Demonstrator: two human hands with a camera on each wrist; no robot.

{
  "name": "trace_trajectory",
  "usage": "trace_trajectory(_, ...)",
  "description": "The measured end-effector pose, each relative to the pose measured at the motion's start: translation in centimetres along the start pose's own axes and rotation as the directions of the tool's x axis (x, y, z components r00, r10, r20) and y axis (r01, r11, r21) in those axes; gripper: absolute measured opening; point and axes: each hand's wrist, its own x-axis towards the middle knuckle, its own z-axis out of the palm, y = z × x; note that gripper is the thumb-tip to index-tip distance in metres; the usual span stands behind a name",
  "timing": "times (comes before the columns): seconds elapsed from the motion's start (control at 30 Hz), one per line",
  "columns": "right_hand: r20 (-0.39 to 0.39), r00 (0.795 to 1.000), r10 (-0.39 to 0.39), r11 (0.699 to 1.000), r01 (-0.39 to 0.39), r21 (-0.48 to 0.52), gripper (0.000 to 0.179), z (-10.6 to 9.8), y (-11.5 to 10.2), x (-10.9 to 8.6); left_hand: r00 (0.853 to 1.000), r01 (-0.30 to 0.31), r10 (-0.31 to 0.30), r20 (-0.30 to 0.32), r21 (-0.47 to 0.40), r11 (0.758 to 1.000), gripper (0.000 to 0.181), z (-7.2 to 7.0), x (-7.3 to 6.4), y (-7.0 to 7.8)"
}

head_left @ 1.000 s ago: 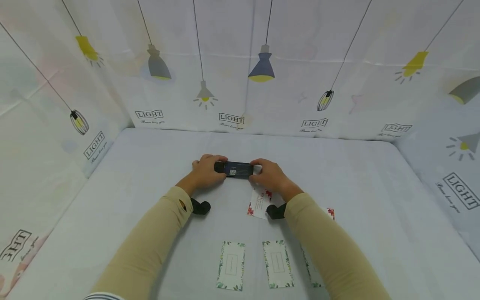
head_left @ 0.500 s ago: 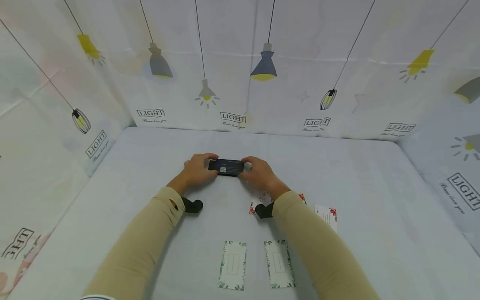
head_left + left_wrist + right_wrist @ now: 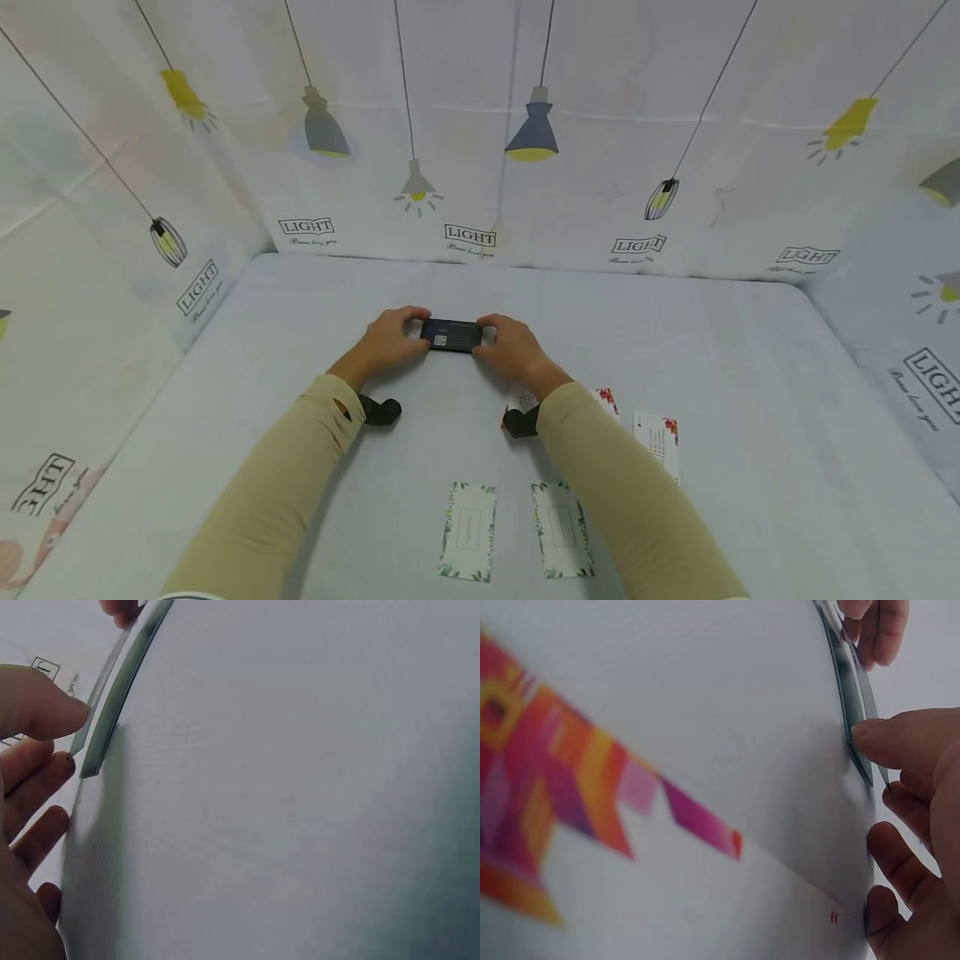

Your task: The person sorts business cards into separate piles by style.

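Note:
In the head view a dark business card (image 3: 452, 335) with a white QR code lies crosswise between the two hands, toward the back of the white table. My left hand (image 3: 390, 340) pinches its left end with thumb and fingers. At the right end, my right hand (image 3: 513, 348) grips it the same way. Both wrist views show it edge-on: a thin card (image 3: 868, 697) in the fingers and a second dark card (image 3: 847, 690) close beside it, with a narrow gap between them. The right thumb (image 3: 900, 739) touches near the dark edge.
Two white cards with leafy borders, a left one (image 3: 467, 532) and a right one (image 3: 562, 531), lie nearer the front. A red-patterned white card (image 3: 657, 442) and others lie near the right forearm, partly covered. Black wrist mounts (image 3: 381, 411) hang under the sleeves. Printed fabric (image 3: 472, 167) walls the back.
Both hands have shifted left with the dark cards. Two dark cards that overlapped off-set a second ago now line up as one, and the hands stand closer together.

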Motion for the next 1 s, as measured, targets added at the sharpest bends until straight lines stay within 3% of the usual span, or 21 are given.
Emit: trace_trajectory(1.0, -0.012, 1.000, -0.013, 0.999, 0.012, -0.036, 0.052, 0.55, -0.53, 0.17, 1.000, 0.000, 0.000, -0.007, 0.018, 1.000, 0.051, 0.06, -0.02, 0.18)
